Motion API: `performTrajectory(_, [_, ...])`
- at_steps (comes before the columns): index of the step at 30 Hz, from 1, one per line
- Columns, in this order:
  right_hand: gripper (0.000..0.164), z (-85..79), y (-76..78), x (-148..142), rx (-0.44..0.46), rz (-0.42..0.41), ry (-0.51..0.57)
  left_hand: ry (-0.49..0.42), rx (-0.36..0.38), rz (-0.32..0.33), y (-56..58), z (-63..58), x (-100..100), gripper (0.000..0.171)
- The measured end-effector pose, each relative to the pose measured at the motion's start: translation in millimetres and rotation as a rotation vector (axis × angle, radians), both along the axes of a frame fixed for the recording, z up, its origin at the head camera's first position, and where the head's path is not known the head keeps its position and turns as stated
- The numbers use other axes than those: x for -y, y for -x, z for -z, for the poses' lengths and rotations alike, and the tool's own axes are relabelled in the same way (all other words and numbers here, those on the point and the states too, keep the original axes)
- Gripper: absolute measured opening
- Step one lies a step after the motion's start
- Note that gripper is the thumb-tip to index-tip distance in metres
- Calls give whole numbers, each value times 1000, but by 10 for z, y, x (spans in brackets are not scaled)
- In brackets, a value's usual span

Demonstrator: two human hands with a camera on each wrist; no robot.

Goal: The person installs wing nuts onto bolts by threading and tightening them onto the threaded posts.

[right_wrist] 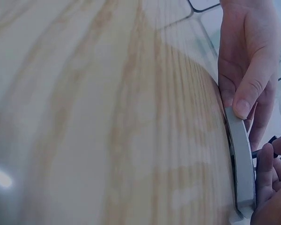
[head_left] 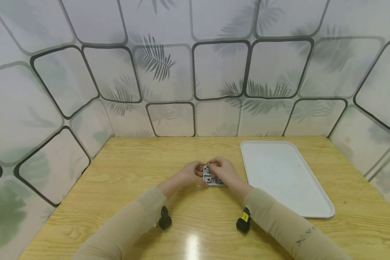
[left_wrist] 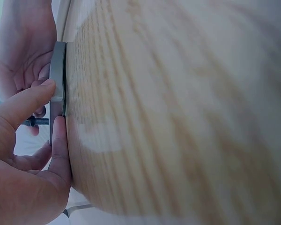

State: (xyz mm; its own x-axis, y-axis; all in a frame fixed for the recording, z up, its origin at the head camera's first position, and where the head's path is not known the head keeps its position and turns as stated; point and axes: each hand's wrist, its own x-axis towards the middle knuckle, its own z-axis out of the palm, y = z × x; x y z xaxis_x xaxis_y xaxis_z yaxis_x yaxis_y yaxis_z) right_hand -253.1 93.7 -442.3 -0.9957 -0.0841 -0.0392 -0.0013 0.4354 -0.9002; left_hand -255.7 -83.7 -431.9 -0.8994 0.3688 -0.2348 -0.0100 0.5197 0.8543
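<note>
A small grey metal plate (head_left: 209, 182) with round raised holes lies flat on the wooden table, between both hands. My left hand (head_left: 191, 174) grips it by its left side, thumb on the near edge and fingers around the side. A dark threaded bolt (left_wrist: 41, 121) stands upright from the plate's top face in the left wrist view. The thumb and finger of my right hand (head_left: 226, 171) pinch this bolt near its head, as the right wrist view shows. How deep the bolt sits in its hole is hidden. My right hand covers part of the plate's right half.
A white rectangular tray (head_left: 281, 173) lies on the table (head_left: 143, 155) to the right, close to my right forearm. Patterned walls (head_left: 169, 119) bound the table at the back and both sides. Dark wrist-camera mounts (head_left: 164, 218) hang at both sleeves.
</note>
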Motion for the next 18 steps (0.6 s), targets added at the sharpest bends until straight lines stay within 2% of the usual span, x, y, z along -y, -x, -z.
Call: performTrajectory(18, [15, 14, -1, 42, -32, 39, -60, -13, 10, 10, -5, -6, 17, 83])
